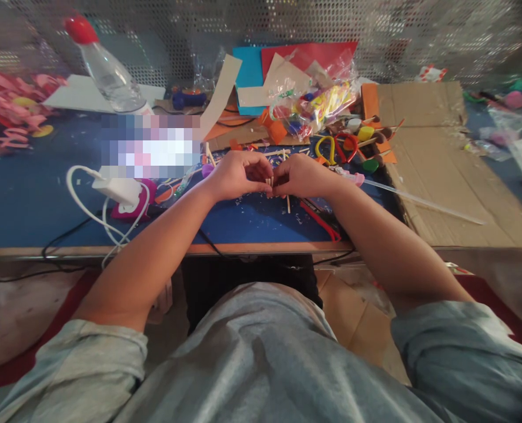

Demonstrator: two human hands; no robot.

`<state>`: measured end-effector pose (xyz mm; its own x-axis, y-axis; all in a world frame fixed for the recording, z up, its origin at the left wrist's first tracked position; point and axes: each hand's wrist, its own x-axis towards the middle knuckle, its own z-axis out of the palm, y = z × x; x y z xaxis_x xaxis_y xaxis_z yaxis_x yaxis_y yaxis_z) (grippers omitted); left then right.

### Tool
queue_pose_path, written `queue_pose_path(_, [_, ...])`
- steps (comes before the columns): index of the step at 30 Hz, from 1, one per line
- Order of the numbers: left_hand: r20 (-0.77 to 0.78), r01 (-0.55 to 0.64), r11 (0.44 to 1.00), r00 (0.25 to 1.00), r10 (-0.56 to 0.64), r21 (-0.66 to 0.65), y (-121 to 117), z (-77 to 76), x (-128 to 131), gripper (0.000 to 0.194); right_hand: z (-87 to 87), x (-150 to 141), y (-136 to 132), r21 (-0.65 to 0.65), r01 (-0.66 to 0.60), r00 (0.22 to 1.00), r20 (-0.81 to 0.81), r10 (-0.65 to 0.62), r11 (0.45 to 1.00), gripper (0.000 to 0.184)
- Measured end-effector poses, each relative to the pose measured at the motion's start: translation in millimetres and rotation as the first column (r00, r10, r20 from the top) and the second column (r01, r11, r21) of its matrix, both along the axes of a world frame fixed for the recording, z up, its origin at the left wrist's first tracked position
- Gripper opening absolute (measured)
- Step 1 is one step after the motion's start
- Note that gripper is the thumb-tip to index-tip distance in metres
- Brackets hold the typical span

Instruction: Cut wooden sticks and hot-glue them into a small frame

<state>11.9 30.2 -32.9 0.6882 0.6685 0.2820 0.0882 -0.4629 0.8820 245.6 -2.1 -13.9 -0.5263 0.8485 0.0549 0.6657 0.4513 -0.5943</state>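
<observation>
My left hand [232, 176] and my right hand [304, 176] meet over the front middle of the blue table. Between their pinched fingertips sits a small bundle of short pale wooden sticks [268, 182], partly hidden by the fingers. Both hands are closed on it, thumbs toward me. A loose wooden stick [288, 204] lies just below the right fingers. Near the right wrist is a tool with red and black handles [323, 222]. More thin sticks and scraps lie behind the hands.
A red-capped bottle [111, 76] stands at back left, near a white plug with cable [120, 189]. Yellow and red scissor-like handles [335, 150] lie behind my right hand. Cardboard [437, 158] and a translucent rod [428, 202] are on the right. Plastic-wrapped craft bits [318, 108] fill the back.
</observation>
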Motion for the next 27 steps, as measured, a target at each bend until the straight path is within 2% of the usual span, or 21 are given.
queue_pose_path(6, [-0.022, -0.032, 0.999, 0.999, 0.031, -0.039, -0.7, -1.3, 3.1, 0.053, -1.7, 1.3, 1.5, 0.040, -0.032, 0.999, 0.025, 0.031, 0.999, 0.015])
queue_pose_path(14, [-0.040, -0.034, 0.999, 0.999, 0.034, 0.002, -1.2, -0.7, 5.8, 0.048, 1.1, 2.3, -1.8, 0.095, -0.053, 0.995, 0.086, 0.045, 0.994, 0.010])
queue_pose_path(21, [-0.065, -0.046, 0.999, 0.997, 0.047, 0.022, -1.2, -2.2, 7.3, 0.050, 0.7, 3.8, -2.2, 0.153, -0.115, 0.987, 0.129, 0.095, 0.982, 0.013])
queue_pose_path(27, [-0.039, -0.075, 0.997, 0.997, 0.074, -0.033, 2.8, -9.1, 8.6, 0.043, 0.1, 2.4, -2.1, 0.178, -0.106, 0.984, 0.160, 0.077, 0.978, 0.021])
